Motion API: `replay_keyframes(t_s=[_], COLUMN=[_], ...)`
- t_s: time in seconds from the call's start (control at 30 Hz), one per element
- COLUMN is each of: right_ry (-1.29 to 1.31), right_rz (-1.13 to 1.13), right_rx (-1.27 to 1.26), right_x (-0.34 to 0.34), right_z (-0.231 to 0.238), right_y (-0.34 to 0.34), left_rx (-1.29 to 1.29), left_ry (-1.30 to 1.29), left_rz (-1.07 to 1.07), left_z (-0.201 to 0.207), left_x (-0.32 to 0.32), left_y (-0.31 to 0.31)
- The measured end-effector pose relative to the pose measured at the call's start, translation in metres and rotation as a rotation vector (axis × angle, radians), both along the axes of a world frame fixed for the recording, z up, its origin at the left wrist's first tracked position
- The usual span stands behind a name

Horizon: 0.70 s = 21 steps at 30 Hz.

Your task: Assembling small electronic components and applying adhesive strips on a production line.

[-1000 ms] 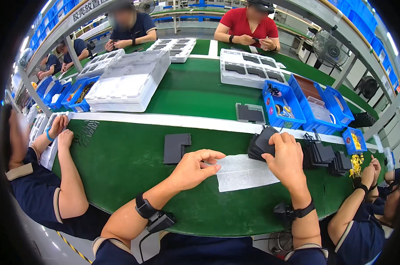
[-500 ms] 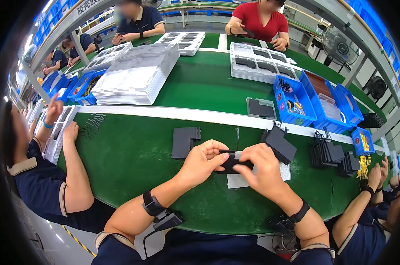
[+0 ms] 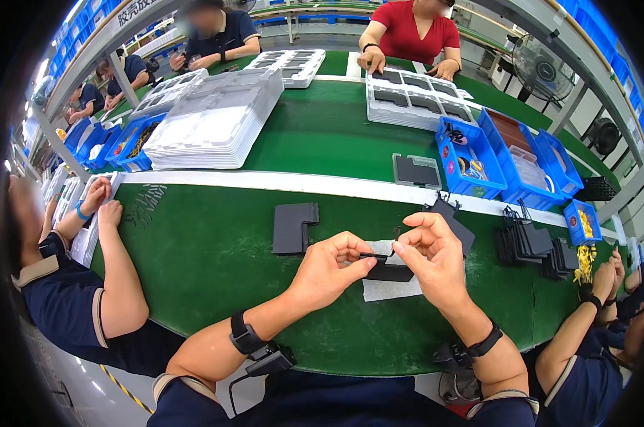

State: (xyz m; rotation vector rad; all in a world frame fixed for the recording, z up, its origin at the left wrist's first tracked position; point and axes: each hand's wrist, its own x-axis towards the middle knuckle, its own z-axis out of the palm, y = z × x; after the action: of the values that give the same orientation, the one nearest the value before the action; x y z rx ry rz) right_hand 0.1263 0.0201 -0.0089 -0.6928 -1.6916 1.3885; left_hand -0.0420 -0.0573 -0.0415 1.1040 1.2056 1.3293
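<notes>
My left hand (image 3: 328, 274) is closed on the left end of a flat black part (image 3: 392, 271), its thumb along the top edge. The part is tilted, with a narrow edge toward me, above a white sheet (image 3: 379, 291). At the part's right end, my right hand (image 3: 437, 260) pinches a thin dark strip (image 3: 397, 236) between thumb and forefinger; the strip stands up from the part. Whether the two are joined is too small to tell. An L-shaped flat black part (image 3: 291, 229) lies on the green table beyond my left hand. Similar black parts (image 3: 463, 226) lie partly behind my right hand.
Stacked black parts (image 3: 525, 243) stand to the right, near yellow pieces (image 3: 585, 262) and blue bins (image 3: 471, 160). White tray stacks (image 3: 219, 132) sit across the table. Co-workers are seated left, right and opposite; one's forearm (image 3: 123, 277) rests at the left.
My right hand has gone from spread fingers over the part to a raised pinch on the thin strip. The black part has tilted. Opposite, the person in red now reaches to a tray.
</notes>
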Motion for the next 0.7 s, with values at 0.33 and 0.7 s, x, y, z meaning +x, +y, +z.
replay_keyframes(t_s=[0.33,0.7], right_ry=[-0.134,-0.247], right_rz=[0.088,-0.03], right_rx=[-0.093,0.668], right_x=[0.002,-0.002], right_z=[-0.006,-0.01], right_y=[0.003,0.009], left_rx=[-0.026,-0.05], left_ry=[-0.116,-0.164], left_rz=[0.058,0.062], left_z=[0.001,0.001], left_x=[-0.001,-0.004], left_y=[0.001,0.0])
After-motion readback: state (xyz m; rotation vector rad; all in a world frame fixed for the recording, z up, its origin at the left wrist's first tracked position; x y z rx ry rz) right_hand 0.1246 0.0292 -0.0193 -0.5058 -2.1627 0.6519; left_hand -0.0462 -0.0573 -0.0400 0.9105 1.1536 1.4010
